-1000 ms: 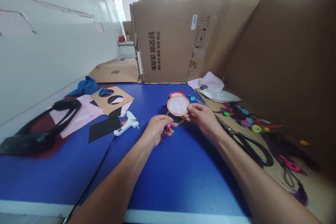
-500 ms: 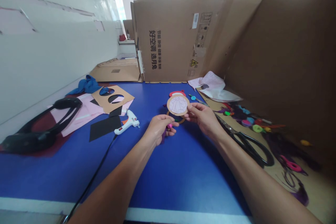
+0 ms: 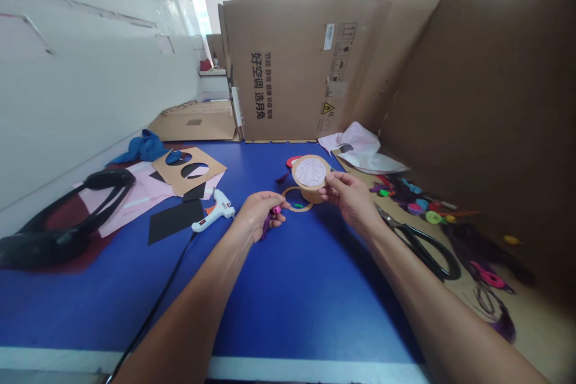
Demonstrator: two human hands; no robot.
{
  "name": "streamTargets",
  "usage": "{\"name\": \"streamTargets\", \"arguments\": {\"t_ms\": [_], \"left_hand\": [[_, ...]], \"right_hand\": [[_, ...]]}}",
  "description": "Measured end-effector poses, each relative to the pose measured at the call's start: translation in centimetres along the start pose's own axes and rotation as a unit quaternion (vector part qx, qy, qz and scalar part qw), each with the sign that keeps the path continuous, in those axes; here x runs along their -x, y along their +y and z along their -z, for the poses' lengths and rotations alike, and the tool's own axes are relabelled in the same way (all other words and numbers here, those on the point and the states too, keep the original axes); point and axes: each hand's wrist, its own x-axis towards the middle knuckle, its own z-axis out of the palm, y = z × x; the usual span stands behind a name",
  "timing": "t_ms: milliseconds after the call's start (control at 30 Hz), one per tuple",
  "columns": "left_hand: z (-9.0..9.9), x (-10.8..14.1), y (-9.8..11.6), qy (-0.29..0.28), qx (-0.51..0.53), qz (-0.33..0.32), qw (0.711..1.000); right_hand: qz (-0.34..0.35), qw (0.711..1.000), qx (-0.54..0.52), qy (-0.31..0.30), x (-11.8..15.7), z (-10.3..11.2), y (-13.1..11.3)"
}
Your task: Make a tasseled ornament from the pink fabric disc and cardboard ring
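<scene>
My right hand grips a round cardboard disc by its edge, holding it up above the table. The disc has a white paper face with thin dark crackle lines. Below it, a thin cardboard ring lies flat on the blue table. My left hand is closed on a small pink bead with purple strands hanging from it. A red-pink curved piece lies behind the disc, partly hidden by it.
A hot glue gun and its black cord lie left of my hands, near black paper and a cardboard template with round holes. Large black scissors and coloured craft pieces sit on cardboard to the right.
The disc has risen and moved slightly right, and the cardboard ring below now shows more fully. The view has shifted a little.
</scene>
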Motion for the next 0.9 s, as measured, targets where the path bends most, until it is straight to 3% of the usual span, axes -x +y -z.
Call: {"name": "streamTargets", "arguments": {"t_ms": [167, 367, 900], "left_hand": [[0.2, -0.4, 0.0, 0.007, -0.022, 0.005, 1.0], [0.5, -0.6, 0.0, 0.026, -0.024, -0.021, 0.999], [0.0, 0.0, 0.0, -0.026, 0.057, -0.059, 0.996]], "right_hand": [[0.022, 0.999, -0.017, 0.033, -0.6, 0.4, 0.0], [0.029, 0.999, -0.015, 0.03, -0.7, 0.7, -0.2], [-0.016, 0.998, 0.027, -0.056, 0.4, -0.5, 0.6]]}}
